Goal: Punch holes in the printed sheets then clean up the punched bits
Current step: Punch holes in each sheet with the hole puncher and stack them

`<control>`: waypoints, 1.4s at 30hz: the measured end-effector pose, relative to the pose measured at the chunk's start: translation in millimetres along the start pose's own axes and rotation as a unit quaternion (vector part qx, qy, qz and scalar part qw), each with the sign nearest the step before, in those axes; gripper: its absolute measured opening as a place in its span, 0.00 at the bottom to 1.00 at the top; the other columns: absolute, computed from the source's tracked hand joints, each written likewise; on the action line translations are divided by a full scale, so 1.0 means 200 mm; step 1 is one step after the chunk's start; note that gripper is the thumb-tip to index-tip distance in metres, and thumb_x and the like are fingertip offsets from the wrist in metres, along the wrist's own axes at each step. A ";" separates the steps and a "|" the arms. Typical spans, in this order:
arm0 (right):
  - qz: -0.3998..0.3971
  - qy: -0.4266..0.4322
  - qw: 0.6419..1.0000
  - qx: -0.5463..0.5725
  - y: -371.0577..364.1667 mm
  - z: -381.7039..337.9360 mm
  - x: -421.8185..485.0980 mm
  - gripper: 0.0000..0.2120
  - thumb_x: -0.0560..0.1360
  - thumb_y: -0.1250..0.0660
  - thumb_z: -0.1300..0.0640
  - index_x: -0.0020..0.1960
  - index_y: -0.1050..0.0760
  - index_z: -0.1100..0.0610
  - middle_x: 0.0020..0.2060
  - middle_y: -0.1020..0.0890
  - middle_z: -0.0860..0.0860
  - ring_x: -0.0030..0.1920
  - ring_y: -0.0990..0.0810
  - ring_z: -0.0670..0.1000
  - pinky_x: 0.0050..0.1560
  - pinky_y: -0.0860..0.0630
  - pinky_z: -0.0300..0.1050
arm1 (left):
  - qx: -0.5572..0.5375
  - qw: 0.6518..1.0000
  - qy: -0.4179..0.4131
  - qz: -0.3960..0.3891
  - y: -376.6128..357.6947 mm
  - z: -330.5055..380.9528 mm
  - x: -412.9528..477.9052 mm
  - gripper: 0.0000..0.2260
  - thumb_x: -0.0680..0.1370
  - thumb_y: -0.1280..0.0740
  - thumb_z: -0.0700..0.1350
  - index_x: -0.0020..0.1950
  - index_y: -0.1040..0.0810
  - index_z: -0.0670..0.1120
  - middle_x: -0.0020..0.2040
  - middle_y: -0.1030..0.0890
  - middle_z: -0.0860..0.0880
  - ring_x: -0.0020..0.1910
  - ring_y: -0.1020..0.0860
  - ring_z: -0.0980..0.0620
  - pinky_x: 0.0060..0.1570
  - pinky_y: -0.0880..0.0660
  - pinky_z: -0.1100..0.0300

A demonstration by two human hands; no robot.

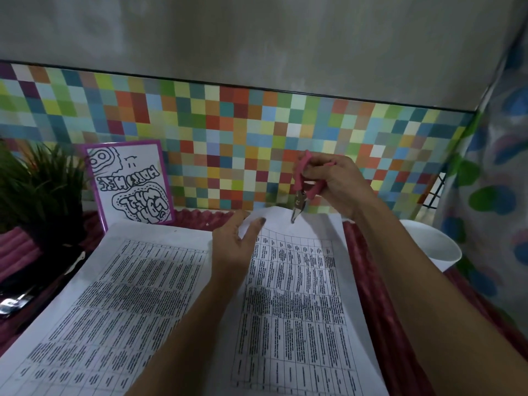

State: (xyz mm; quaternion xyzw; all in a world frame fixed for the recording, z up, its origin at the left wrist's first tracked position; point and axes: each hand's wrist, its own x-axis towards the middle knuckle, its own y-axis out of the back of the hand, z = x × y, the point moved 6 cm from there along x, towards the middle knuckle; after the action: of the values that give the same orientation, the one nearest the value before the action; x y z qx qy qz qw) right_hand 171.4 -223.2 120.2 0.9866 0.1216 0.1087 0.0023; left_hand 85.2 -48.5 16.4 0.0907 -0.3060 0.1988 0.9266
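We're mid-punching: our left hand (237, 244) pinches the printed sheet (300, 295) by its raised top edge, our right hand (340, 184) grips the pink plier punch (303, 190); next, the edge needs seating squarely.

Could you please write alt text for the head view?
A person's right hand holds a pink-handled hole punch at the far edge of a printed sheet, which the left hand holds up. A second sheet lies alongside.

Pink-handled punch (303, 181), multicoloured checkered wall (228, 132)
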 end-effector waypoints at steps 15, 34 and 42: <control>0.160 0.018 0.980 0.116 0.00 -0.03 -0.04 0.09 0.78 0.37 0.59 0.41 0.27 0.62 0.27 0.24 0.56 0.25 0.26 0.55 0.31 0.25 0.48 | 0.098 0.995 -0.024 0.020 0.03 -0.01 0.01 0.13 0.80 0.34 0.46 0.37 0.31 0.48 0.28 0.32 0.55 0.27 0.34 0.59 0.27 0.38 0.58; 0.139 0.058 0.983 0.103 -0.15 0.02 -0.11 0.04 0.77 0.34 0.63 0.44 0.28 0.61 0.28 0.22 0.59 0.25 0.26 0.56 0.29 0.27 0.48 | 0.285 0.941 -0.164 -0.078 -0.10 0.08 0.01 0.07 0.80 0.38 0.48 0.50 0.20 0.50 0.47 0.18 0.56 0.50 0.21 0.54 0.72 0.53 0.49; 0.214 0.101 0.970 0.059 -0.15 0.04 -0.11 0.04 0.74 0.28 0.58 0.43 0.18 0.59 0.32 0.24 0.62 0.25 0.30 0.55 0.22 0.33 0.41 | 0.252 0.957 -0.131 -0.055 -0.07 0.05 0.03 0.04 0.79 0.36 0.46 0.46 0.22 0.50 0.44 0.20 0.58 0.46 0.24 0.57 0.60 0.42 0.55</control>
State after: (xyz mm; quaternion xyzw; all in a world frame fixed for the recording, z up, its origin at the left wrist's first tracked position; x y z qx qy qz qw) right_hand 144.3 -199.0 106.4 0.9719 -0.0865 0.1988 -0.0914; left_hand 90.5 -62.5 26.5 0.3630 -0.3592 0.2047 0.8350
